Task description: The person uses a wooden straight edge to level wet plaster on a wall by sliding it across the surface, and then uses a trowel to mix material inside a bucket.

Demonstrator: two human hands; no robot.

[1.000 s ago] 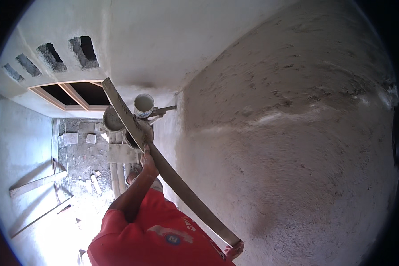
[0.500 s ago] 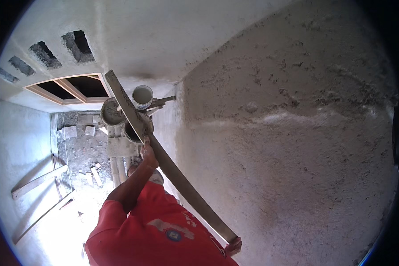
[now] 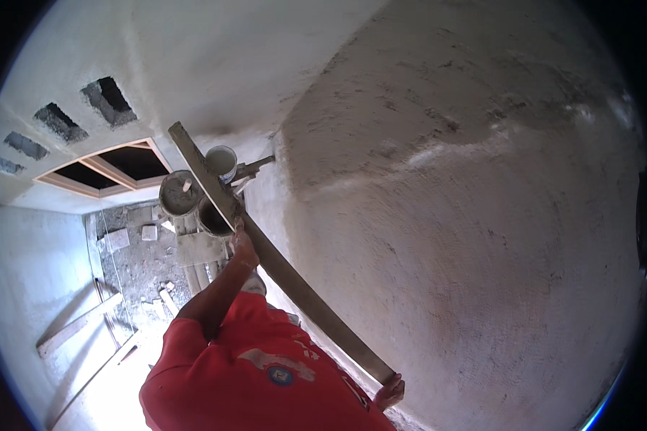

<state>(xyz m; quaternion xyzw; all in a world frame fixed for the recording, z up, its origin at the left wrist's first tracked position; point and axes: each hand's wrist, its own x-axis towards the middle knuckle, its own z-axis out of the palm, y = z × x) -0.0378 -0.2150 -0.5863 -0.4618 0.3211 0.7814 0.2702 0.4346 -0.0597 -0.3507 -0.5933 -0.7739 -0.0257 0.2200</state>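
Observation:
A long, straight wooden board point(image 3: 287, 274), smeared grey, slants from upper left to lower right in front of my red shirt. My left hand point(image 3: 244, 248) is closed on the board's near edge, a little above its middle. At the lower right end, my right hand point(image 3: 389, 392) grips the board, its fingers curled around the end. The board runs close along a large plastered wall point(image 3: 438, 266) on the right, rough and darker in its upper part, smoother below. Whether it touches the wall, I cannot tell.
Beyond the board's far end stand a white bucket point(image 3: 221, 162), a round tub point(image 3: 179, 192) of grey mortar and a dark bucket point(image 3: 213, 217), partly hidden. Planks point(image 3: 198, 249) lie below them. A wood-framed opening point(image 3: 108, 167) is at left; another plank point(image 3: 79, 325) leans by the left wall.
The whole view has turned slightly, so walls and window have shifted. Both hands keep their hold on the board, whose lower end now appears slightly farther right and higher.

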